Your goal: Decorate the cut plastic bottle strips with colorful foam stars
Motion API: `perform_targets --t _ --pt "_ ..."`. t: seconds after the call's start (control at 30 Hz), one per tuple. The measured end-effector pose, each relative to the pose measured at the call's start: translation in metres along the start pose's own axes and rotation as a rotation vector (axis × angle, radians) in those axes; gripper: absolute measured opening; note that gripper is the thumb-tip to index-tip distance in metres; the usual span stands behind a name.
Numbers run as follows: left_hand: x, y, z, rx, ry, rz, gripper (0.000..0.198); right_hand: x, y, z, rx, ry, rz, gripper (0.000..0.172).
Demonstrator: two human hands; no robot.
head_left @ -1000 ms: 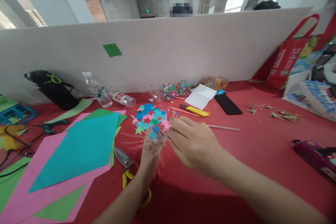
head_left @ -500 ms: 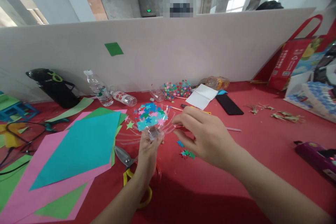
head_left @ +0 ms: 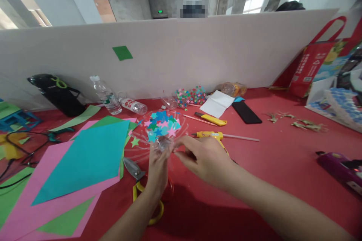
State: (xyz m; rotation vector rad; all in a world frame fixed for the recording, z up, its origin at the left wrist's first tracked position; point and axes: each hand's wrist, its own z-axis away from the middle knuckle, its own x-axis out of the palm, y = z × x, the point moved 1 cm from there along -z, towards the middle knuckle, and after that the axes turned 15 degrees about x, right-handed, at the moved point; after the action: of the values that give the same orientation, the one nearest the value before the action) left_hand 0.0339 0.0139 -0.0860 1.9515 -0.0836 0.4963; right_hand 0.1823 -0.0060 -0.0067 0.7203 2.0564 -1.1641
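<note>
My left hand [head_left: 157, 169] is closed round the neck of a clear plastic bottle piece [head_left: 161, 135] cut into splayed strips, with several coloured paper stars stuck on it. It holds the piece upright above the red table [head_left: 254, 165]. My right hand [head_left: 205, 160] is just to its right, fingertips pinched at the base of the strips beside the neck. What the right fingers pinch is too small to see.
Yellow-handled scissors [head_left: 138, 180] lie under my left wrist. Teal, pink and green paper sheets [head_left: 82, 158] cover the left. A yellow glue gun [head_left: 210, 135], a yellow cutter [head_left: 210, 119], a star pile [head_left: 190, 96], bottles [head_left: 106, 96] and a black phone [head_left: 246, 113] lie behind. A red bag [head_left: 313, 64] stands at the right.
My right hand has dropped from above the strips to the base of the bottle piece, uncovering the glue gun. The loose stars seen on the table are hidden under it.
</note>
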Motion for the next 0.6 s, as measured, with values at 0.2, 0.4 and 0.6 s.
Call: perform_targets --t 0.2,0.4,0.6 --pt "0.007 0.008 0.001 -0.044 0.019 0.050 0.032 0.007 0.005 -0.002 -0.069 -0.028 0.126 0.016" --pt "0.000 -0.001 -0.002 -0.103 0.052 0.085 0.036 0.009 0.005 -0.003 -0.057 -0.048 0.229 0.015" --pt "-0.007 -0.011 -0.002 0.006 -0.048 -0.010 0.022 0.001 0.005 -0.004 0.016 -0.019 0.065 0.015"
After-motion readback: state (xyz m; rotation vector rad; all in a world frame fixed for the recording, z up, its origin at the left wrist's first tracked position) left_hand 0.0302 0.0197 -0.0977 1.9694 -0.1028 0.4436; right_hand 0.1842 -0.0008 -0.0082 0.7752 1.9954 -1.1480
